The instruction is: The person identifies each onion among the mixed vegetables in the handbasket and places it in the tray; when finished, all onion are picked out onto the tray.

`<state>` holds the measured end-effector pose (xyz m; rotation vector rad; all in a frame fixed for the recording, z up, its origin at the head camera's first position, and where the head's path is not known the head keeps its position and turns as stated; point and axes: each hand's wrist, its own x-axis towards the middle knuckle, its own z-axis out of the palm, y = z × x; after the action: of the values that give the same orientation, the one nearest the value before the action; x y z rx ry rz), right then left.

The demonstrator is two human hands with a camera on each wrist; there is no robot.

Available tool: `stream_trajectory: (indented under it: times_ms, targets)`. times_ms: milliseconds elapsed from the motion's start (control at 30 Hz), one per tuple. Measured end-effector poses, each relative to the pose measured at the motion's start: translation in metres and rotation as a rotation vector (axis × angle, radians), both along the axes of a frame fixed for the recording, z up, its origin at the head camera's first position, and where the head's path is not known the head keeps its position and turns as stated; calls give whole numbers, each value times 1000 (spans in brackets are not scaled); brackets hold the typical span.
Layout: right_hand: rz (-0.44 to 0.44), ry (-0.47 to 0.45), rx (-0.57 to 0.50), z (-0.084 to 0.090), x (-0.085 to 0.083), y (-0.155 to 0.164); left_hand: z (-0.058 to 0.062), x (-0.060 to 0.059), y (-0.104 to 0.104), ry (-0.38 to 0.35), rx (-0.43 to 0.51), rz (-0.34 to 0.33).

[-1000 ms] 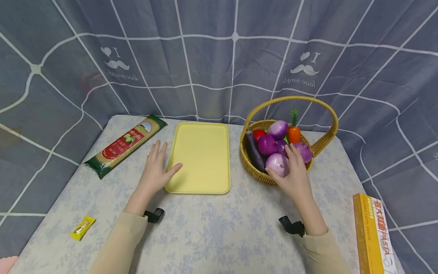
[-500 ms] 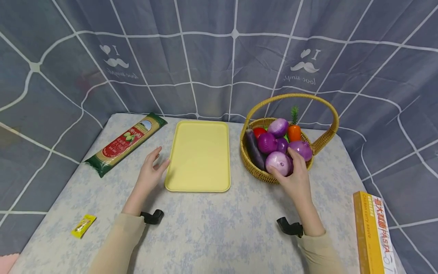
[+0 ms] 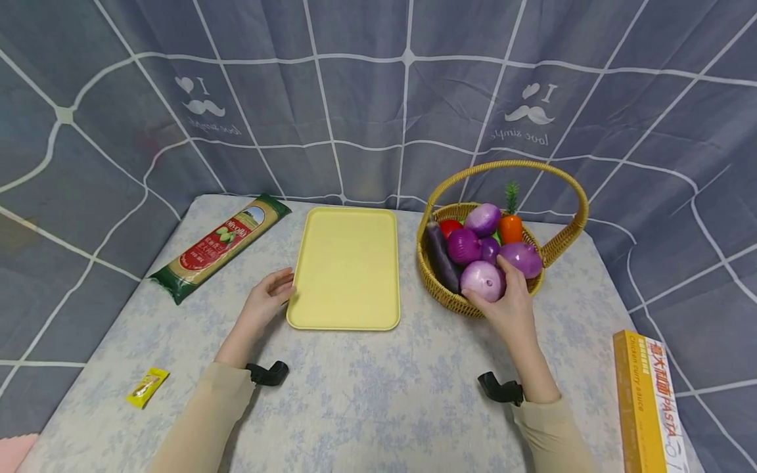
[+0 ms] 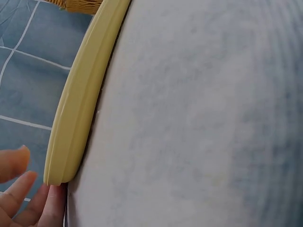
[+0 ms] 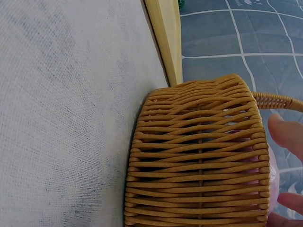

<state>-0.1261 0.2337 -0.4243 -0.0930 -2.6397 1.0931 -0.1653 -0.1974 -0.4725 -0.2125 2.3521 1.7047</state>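
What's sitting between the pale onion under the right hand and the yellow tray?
Only the basket's near wall and bare tablecloth. The right hand grips the pale onion at the basket's front; the yellow tray lies beside the basket, with the left hand at its far edge.

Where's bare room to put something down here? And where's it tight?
Free: the yellow tray, nothing on it; the tablecloth between both forearms; the strip between pasta packet and sachet. Crowded: the basket, full of vegetables, with the right hand on an onion.
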Motion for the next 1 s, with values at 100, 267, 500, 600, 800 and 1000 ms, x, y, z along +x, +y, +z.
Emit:
stream_trajectory:
  times_ms: [100, 267, 500, 600, 800, 1000]
  targets:
    - [9, -11, 16, 0, -1, 0, -4, -1, 0, 12, -11, -6]
    - [13, -21, 28, -2, -4, 0, -7, -2, 0, 17, -41, -6]
    - [1, -58, 31, -2, -5, 0, -5, 0, 2, -13, -94, 12]
    - [4, -80, 38, 0, -5, 0, -4, 2, 3, -20, -117, 12]
    - [3, -108, 37, 2, -5, 1, -3, 5, 5, -21, -123, -1]
    - [-19, -101, 41, 2, -6, 1, -3, 10, 6, -26, -109, -23]
